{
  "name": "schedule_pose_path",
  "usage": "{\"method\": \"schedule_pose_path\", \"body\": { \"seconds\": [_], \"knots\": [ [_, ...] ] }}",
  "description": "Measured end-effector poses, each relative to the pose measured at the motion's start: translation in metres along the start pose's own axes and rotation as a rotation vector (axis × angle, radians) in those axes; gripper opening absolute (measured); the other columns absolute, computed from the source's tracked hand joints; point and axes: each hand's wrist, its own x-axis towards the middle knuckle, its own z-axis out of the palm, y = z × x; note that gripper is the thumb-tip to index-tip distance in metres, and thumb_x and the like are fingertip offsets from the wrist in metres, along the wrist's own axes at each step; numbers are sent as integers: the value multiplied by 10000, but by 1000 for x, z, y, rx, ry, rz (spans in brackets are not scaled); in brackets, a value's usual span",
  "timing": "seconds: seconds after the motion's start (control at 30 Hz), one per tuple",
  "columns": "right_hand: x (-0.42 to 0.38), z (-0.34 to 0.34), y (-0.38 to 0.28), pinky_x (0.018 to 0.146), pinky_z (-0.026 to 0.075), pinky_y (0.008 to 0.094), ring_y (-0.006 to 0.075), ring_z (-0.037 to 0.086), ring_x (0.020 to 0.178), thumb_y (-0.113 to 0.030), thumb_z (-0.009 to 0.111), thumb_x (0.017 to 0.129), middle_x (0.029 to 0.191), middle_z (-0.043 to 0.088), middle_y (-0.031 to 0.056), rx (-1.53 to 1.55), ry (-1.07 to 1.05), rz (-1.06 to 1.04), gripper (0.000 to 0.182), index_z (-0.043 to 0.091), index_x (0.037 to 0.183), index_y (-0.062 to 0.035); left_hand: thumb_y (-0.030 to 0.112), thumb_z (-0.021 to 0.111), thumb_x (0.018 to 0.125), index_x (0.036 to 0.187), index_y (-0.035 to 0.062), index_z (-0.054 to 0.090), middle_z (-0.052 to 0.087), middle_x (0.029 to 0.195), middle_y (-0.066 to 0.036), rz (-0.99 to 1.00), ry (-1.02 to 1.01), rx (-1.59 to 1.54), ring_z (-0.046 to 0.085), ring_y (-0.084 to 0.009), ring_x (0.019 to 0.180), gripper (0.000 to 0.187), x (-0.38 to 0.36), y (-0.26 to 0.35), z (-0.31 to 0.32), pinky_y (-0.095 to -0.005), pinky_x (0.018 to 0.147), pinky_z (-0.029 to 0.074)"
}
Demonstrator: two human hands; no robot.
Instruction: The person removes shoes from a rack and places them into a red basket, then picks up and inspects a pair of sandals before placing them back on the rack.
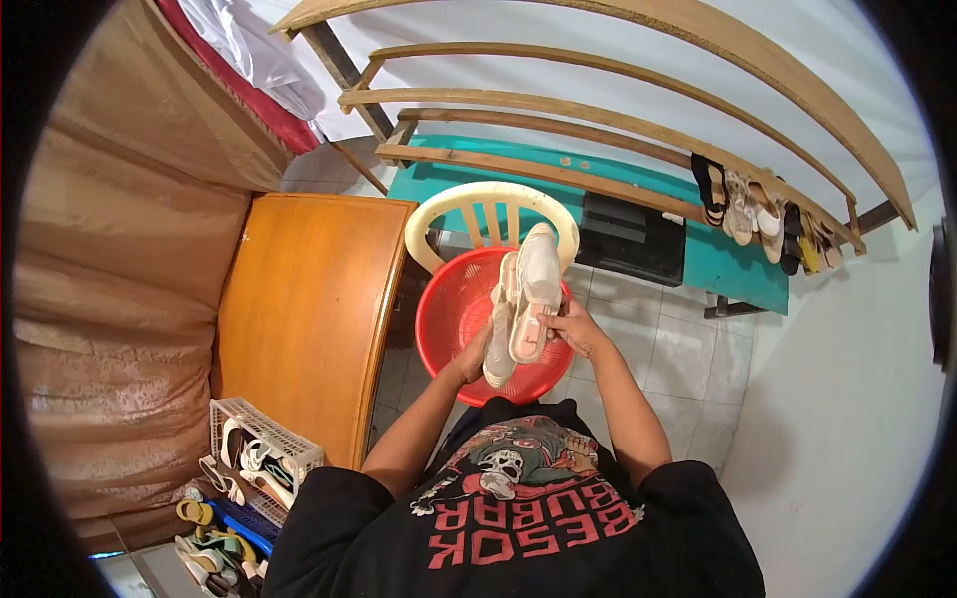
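Two pale cream shoes are held up over a red plastic basket (436,337). My left hand (473,357) is closed round the left shoe (500,344), whose toe points down. The right shoe (539,274) has its toe pointing up, and my right hand (575,329) grips it near the heel, thumb on the insole. The shoes overlap and seem to touch. The basket rests on a cream plastic chair (566,224).
A wooden table (299,319) stands at the left. Ahead, a wooden rack (618,125) holds several shoes (738,209) on its right part, above a teal board (743,269). At the lower left, a white crate (239,414) holds shoes, with more beside it.
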Motion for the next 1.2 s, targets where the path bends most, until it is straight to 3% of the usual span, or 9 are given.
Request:
{"method": "schedule_pose_path", "body": {
  "seconds": [0.2, 0.53, 0.67, 0.73, 0.8, 0.93, 1.03, 1.1, 1.2],
  "knots": [
    [23, 13, -30, 969, 490, 355, 193, 597, 1129, -69, 718, 859, 1239, 603, 97, -118, 79, -367, 568, 444, 1351, 7, 578, 290, 1007, 1402, 52, 440, 625, 1230, -129, -32, -89, -41, 648, -241, 1018, 674, -6, 10, -2, -377, 878, 529],
    [39, 33, -39, 995, 454, 349, 216, 545, 1175, -221, 572, 995, 1296, 531, 108, -38, 183, -539, 481, 367, 1379, -15, 582, 335, 999, 1420, 78, 398, 598, 1274, -144, 60, -144, -122, 616, -262, 1096, 660, -5, -2, -6, -413, 938, 503],
    [48, 26, -20, 1024, 424, 352, 191, 440, 1277, -275, 531, 1014, 1396, 435, 110, -402, 204, -639, 518, 318, 1437, -63, 597, 337, 993, 1438, 82, 386, 580, 1307, -148, 53, -157, -95, 609, -263, 1123, 683, -5, 0, -6, -415, 952, 498],
    [44, 33, -28, 872, 530, 346, 193, 566, 1120, -259, 494, 1027, 1322, 478, 136, -594, 274, -774, 494, 275, 1431, -77, 632, 327, 980, 1467, 91, 359, 563, 1335, -140, -4, -59, -38, 602, -261, 1147, 728, -12, 2, -3, -411, 965, 495],
    [29, 39, -40, 624, 572, 315, 218, 647, 835, -229, 457, 1035, 1140, 544, 146, -249, 128, -509, 408, 267, 1341, -39, 663, 313, 966, 1459, 105, 376, 584, 1291, -120, -7, -47, -50, 616, -234, 1103, 748, -15, 5, 4, -386, 912, 517],
    [30, 36, -41, 403, 509, 266, 169, 621, 653, -194, 450, 1032, 1065, 539, 126, -175, 156, -565, 393, 231, 1320, -42, 672, 257, 969, 1478, 98, 353, 555, 1341, -132, 33, -148, -82, 610, -255, 1135, 773, -18, 18, 18, -408, 953, 509],
    [38, 15, -37, 626, 567, 304, 203, 645, 833, -180, 491, 1015, 1124, 547, 130, -60, 57, -512, 408, 280, 1332, -34, 665, 234, 976, 1461, 85, 379, 578, 1307, -128, 120, -168, -143, 623, -252, 1100, 769, -13, 19, 30, -410, 928, 521],
    [42, 6, -37, 917, 494, 333, 200, 570, 1105, -181, 542, 991, 1272, 525, 116, -394, 111, -605, 492, 321, 1412, -54, 658, 231, 980, 1452, 77, 389, 584, 1296, -126, 80, -139, -106, 628, -251, 1085, 765, -13, 17, 33, -411, 920, 525],
    [30, 9, -46, 1085, 333, 327, 192, 443, 1273, -177, 577, 965, 1341, 504, 102, -394, 95, -459, 487, 389, 1392, -35, 647, 231, 986, 1439, 63, 404, 597, 1276, -126, 46, -120, -64, 637, -250, 1065, 759, -10, 12, 30, -413, 914, 528]
  ]
}}
